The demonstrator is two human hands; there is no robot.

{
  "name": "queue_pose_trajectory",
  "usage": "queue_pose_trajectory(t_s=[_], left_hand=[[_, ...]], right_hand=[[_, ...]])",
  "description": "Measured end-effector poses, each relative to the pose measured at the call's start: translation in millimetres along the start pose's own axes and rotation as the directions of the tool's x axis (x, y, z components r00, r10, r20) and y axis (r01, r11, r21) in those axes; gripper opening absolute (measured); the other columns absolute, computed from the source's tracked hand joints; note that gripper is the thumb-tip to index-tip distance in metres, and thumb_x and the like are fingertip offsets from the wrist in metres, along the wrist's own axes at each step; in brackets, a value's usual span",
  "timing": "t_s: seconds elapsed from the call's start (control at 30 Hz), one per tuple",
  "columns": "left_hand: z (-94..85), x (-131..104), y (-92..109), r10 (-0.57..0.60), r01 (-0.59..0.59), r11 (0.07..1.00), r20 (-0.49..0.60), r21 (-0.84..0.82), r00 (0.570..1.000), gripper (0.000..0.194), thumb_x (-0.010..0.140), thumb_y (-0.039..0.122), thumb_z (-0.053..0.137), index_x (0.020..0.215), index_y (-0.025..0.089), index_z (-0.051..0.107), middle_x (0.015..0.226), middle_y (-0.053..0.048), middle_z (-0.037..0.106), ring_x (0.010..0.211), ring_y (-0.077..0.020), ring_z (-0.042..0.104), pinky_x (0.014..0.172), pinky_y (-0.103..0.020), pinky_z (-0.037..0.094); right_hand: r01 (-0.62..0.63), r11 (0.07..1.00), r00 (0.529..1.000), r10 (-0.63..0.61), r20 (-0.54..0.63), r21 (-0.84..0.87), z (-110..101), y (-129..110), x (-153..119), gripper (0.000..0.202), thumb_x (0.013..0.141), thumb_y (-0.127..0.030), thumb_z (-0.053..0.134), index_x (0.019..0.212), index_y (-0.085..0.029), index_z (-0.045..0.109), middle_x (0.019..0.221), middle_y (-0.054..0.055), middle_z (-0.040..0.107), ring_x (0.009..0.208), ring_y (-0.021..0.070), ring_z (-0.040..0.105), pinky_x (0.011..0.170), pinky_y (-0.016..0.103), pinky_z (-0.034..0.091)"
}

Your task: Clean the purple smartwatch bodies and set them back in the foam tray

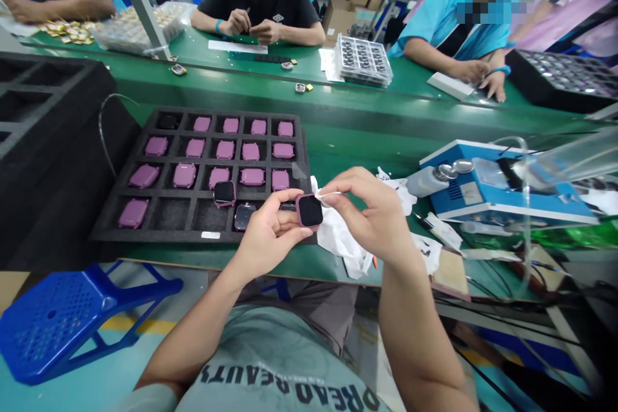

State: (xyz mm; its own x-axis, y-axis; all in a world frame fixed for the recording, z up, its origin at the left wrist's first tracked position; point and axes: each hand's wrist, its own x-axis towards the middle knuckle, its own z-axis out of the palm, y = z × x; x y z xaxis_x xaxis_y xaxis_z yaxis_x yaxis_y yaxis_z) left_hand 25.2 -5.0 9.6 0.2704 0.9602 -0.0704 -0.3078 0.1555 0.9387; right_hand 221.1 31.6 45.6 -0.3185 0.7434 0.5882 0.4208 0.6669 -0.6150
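Observation:
A square pink-purple watch case (309, 210) with a black screen is held by its edges between the thumb and fingers of my left hand (273, 228). At its upper right corner, my right hand (369, 209) pinches a thin white item (331, 194), perhaps a swab or a twist of cloth; its exact form is unclear. Beneath both hands lies a crumpled white cloth (340, 241). Left of them is a black foam tray (107, 222) with several purple watch cases (185, 175) in its compartments. One case with a dark screen (224, 193) rests across a divider.
A blue machine (444, 167) and a clear bottle (427, 180) stand at right, near cables and tools. Another foam tray (72, 141) is at far left. A blue stool (53, 322) is below. Across the green bench (222, 93) several people work beside plastic trays.

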Motion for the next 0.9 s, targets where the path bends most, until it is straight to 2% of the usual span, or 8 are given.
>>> queue_pose_trajectory(t_s=[0.07,0.17,0.33,0.43,0.53,0.7,0.9], left_hand=[[-0.3,-1,-1,0.012,-0.012,1.0,-0.005,-0.006,1.0,0.058,0.078,0.017,0.083,0.127,0.019,0.052,0.093,-0.003,0.084,0.095,-0.024,0.083,0.093,-0.034,0.064],[-0.7,-1,-3,0.029,-0.03,0.999,-0.03,-0.013,0.999,0.058,0.078,0.018,0.083,0.127,0.02,0.052,0.091,-0.002,0.083,0.093,-0.0226,0.083,0.093,-0.034,0.064],[-0.3,0,-3,0.027,-0.028,1.0,-0.034,-0.01,0.999,0.06,0.077,0.019,0.084,0.128,0.019,0.052,0.09,-0.004,0.083,0.09,-0.023,0.083,0.086,-0.03,0.064],[0.2,1,-1,0.014,-0.015,0.999,-0.028,-0.041,0.999,0.061,0.077,0.02,0.085,0.127,0.02,0.051,0.094,-0.004,0.083,0.095,-0.025,0.083,0.091,-0.033,0.064],[0.3,1,0,0.004,-0.004,0.999,-0.021,-0.043,1.0,0.063,0.076,0.02,0.087,0.127,0.02,0.051,0.097,-0.005,0.083,0.095,-0.0257,0.083,0.093,-0.035,0.064],[0.6,0,1,0.003,-0.005,0.999,-0.033,-0.04,0.999,0.062,0.074,0.019,0.087,0.126,0.02,0.053,0.09,-0.003,0.082,0.09,-0.0229,0.082,0.09,-0.033,0.064],[0.6,1,1,-0.023,0.023,1.0,-0.007,0.021,1.0,0.065,0.073,0.025,0.091,0.126,0.019,0.054,0.074,0.002,0.077,0.071,-0.0188,0.078,0.071,-0.028,0.061]], right_hand=[[0.017,1.0,0.999,-0.017,0.037,-0.003,7,-1,3,0.011,0.099,-0.015,0.066,0.094,-0.024,0.071,0.089,0.002,0.073,0.086,0.0186,0.066,0.079,0.035,0.052],[0.046,0.999,0.998,-0.046,0.042,0.005,11,-3,-8,0.013,0.098,-0.012,0.065,0.094,-0.023,0.071,0.088,0.002,0.072,0.085,0.0181,0.065,0.077,0.034,0.052],[0.004,1.0,0.996,-0.005,0.094,0.003,0,-5,-36,0.013,0.097,-0.012,0.069,0.093,-0.024,0.071,0.085,0.001,0.072,0.081,0.0165,0.064,0.074,0.032,0.05],[-0.047,0.999,0.999,0.047,0.02,0.015,-5,-5,-37,0.012,0.097,-0.014,0.069,0.093,-0.024,0.071,0.086,0.001,0.072,0.081,0.0169,0.065,0.073,0.032,0.051],[-0.048,0.999,0.998,0.05,-0.05,0.024,-4,-5,-29,0.011,0.097,-0.014,0.07,0.094,-0.025,0.071,0.087,0.001,0.073,0.083,0.0176,0.066,0.073,0.033,0.05],[0.025,0.999,0.998,-0.027,0.061,0.035,1,-5,-18,0.012,0.095,-0.014,0.071,0.094,-0.026,0.072,0.085,0.001,0.071,0.083,0.0187,0.064,0.076,0.036,0.05],[0.053,0.999,0.987,-0.051,0.155,-0.009,5,-15,-12,0.014,0.097,-0.015,0.068,0.092,-0.027,0.073,0.085,0.003,0.072,0.087,0.0215,0.061,0.078,0.041,0.05]])
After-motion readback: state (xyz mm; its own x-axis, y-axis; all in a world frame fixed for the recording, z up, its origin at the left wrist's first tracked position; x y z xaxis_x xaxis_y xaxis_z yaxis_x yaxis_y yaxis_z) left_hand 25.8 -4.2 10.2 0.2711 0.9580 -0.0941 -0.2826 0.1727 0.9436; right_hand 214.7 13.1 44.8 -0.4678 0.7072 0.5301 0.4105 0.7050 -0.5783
